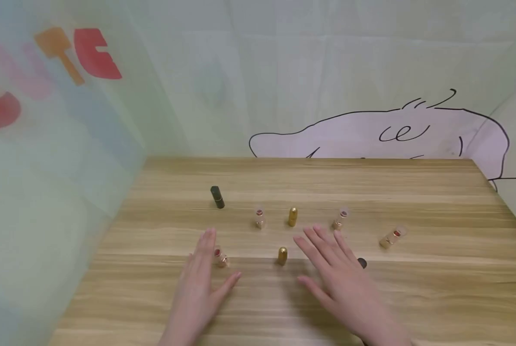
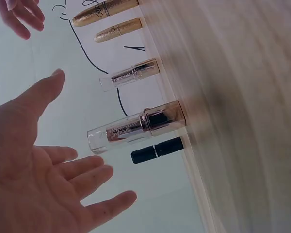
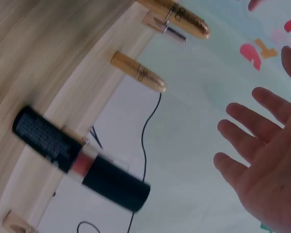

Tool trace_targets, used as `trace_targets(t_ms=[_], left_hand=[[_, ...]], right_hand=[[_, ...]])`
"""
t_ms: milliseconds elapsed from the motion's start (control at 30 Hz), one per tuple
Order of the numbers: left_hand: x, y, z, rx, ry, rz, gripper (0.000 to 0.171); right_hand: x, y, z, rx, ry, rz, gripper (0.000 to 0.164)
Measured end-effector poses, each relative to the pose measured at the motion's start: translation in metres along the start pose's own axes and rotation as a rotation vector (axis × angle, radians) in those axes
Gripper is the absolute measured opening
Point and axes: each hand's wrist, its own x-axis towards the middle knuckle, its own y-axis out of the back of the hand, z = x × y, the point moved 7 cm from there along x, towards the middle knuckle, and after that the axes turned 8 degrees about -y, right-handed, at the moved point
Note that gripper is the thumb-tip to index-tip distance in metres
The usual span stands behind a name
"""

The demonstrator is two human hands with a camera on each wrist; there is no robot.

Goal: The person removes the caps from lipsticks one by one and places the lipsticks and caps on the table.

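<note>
My left hand (image 1: 195,290) hovers over the table's near part, fingers straight and thumb spread, holding nothing. Just right of its fingers stands a clear-capped lipstick (image 1: 221,259), large in the left wrist view. My right hand (image 1: 342,283) is likewise empty, with fingers extended and spread. Close to its outer side is a black lipstick (image 1: 362,263), mostly covered by the hand from above; the right wrist view shows its body with a reddish middle band. A gold bullet-shaped lipstick (image 1: 282,255) stands between the hands, another gold lipstick (image 1: 292,217) behind it.
Farther back stand a black lipstick (image 1: 217,197) at left and clear-capped lipsticks (image 1: 260,219) around the middle and right, one (image 1: 389,239) beyond the right hand. The wooden table (image 1: 448,288) meets printed cloth walls (image 1: 223,91) at its back and left.
</note>
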Motion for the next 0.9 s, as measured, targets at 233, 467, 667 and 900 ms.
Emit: trace_targets(t_ms=[233,467,667,900], left_hand=[[0.000,-0.003,-0.010,-0.065,0.073,-0.059,0.098],[0.002,-0.007,-0.023,-0.163,0.131,-0.102,0.100],[0.006,-0.011,-0.032,-0.247,0.175,-0.153,0.103],[0.011,-0.012,-0.042,-0.309,0.212,-0.204,0.104]], right_hand=[[0.013,-0.012,-0.015,0.084,0.015,-0.035,0.065],[0.026,-0.027,-0.035,0.116,0.038,-0.067,0.064],[0.036,-0.040,-0.051,0.179,0.047,-0.108,0.061],[0.052,-0.054,-0.072,0.240,0.043,-0.159,0.061]])
